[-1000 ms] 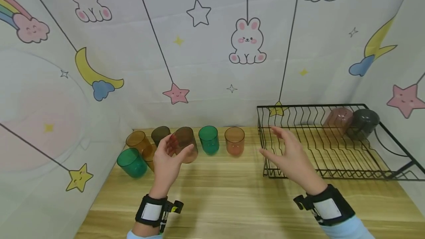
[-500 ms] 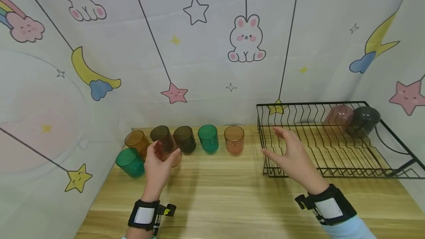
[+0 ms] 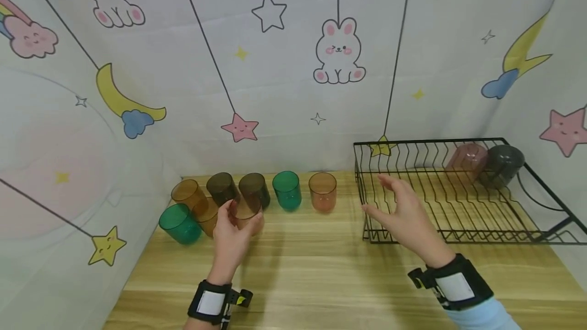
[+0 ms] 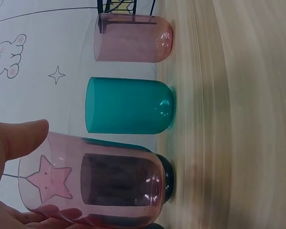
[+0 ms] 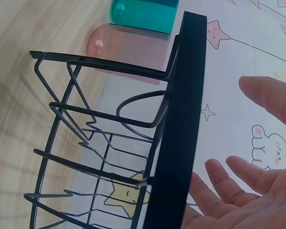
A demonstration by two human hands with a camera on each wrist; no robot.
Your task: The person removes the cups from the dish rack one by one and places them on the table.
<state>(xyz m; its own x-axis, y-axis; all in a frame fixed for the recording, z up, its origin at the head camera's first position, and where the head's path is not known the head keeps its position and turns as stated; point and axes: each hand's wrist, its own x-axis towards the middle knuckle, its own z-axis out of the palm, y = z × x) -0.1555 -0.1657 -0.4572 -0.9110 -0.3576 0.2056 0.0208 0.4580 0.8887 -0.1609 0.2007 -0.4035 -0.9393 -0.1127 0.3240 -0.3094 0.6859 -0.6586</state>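
Note:
My left hand (image 3: 231,236) grips a clear pink cup (image 4: 119,176), thumb on one side and fingers on the other. The cup stands upright, its base close to the wooden table; whether it touches is hard to tell. Just behind it are two dark brown cups (image 3: 254,190), one partly seen through the pink one. To its left sit two amber cups (image 3: 187,193) and a green cup (image 3: 181,224). My right hand (image 3: 405,218) holds nothing, thumb and fingers spread apart, near the left end of the black wire dish rack (image 3: 431,242).
Along the back of the table (image 3: 312,279), another green cup (image 3: 287,192) and an orange-pink cup (image 3: 323,195) stand upright between the left hand and the rack. Inside the rack's right end, a pink cup (image 3: 465,162) and a dark grey cup (image 3: 504,167) lie bottom-up. A patterned cloth (image 3: 284,85) hangs behind.
With the pink cup in its grip, my left hand went left and nearer, then slightly back to the right. A dark cup behind came into view. My right hand barely shifted.

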